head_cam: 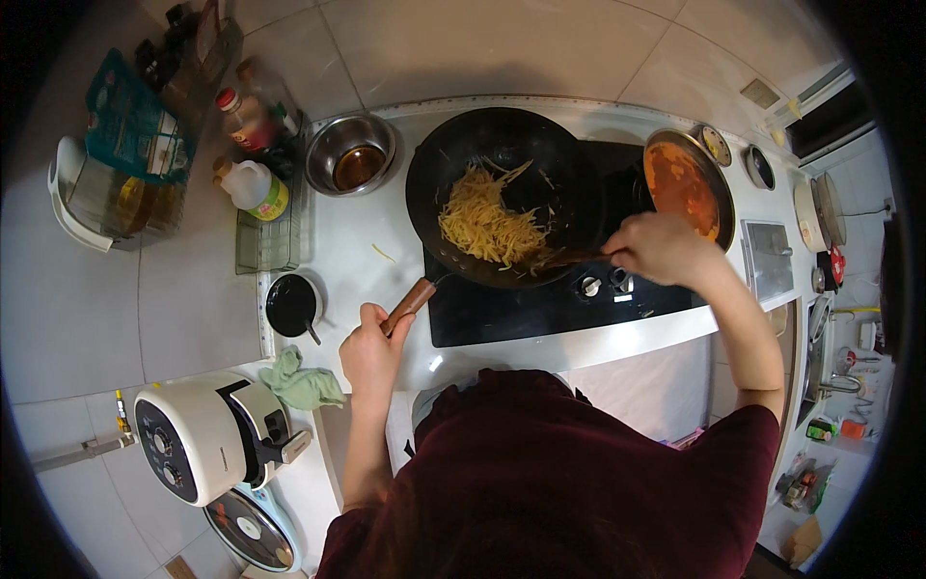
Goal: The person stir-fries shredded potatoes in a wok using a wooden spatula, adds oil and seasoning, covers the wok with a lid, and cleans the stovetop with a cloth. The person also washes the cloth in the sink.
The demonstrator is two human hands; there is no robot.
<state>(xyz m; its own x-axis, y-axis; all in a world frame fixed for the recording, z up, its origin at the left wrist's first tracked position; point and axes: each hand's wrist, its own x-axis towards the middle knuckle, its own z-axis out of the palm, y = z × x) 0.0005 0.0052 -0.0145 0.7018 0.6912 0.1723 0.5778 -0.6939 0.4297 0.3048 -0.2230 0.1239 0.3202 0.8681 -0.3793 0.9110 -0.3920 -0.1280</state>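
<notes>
A black wok [499, 137] stands on the black glass cooktop [492, 318], tilted slightly towards its handle. My left hand [372, 351] grips the wok's brown wooden handle [412, 307] at the lower left. Pale yellow shredded food [485, 217], seemingly potato, lies heaped in the wok's left and lower part. My right hand [658, 250] holds the brown handle of a spatula [579, 257], whose end is in the wok beside the shreds; its blade is hard to make out. Right of the wok, a pan with an orange-red sauce or residue [684, 184] is partly behind my right hand.
Left of the wok are a steel bowl of brown liquid [358, 166], a dark-filled cup with a spoon [291, 304] and a rack of bottles [268, 239]. A green cloth [304, 380] and a white air fryer [210, 438] stand lower left. Small bowls [759, 166] are at right.
</notes>
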